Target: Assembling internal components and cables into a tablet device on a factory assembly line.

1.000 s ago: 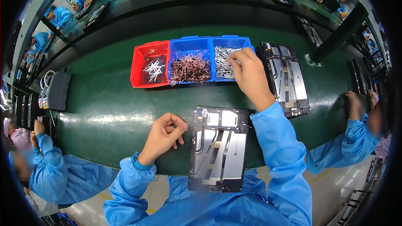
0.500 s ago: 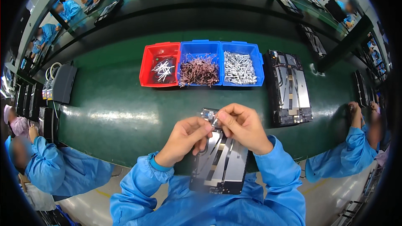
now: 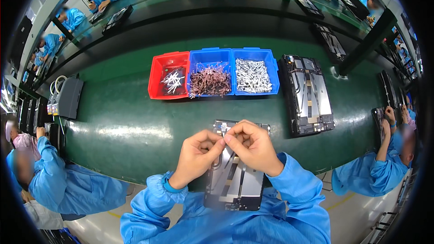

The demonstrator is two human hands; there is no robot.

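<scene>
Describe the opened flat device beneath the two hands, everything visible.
The opened flat device is a thin rectangle with a dark frame and silvery, metal-looking panels inside. Black strips run lengthwise, a brownish band lies between them, and a dark section with small parts crosses the near end. It lies inner side up, its far part over the green table, its near end reaching past the edge. The left hand and right hand partly hide it; whether they touch it is unclear.

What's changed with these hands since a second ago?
The right hand has come from the blue plastic bin of silvery strips toward the person, meeting the left hand, which shifted right, above the flat black-and-silver device. They apparently pinch a small whitish piece. Bin and device stayed put.
</scene>
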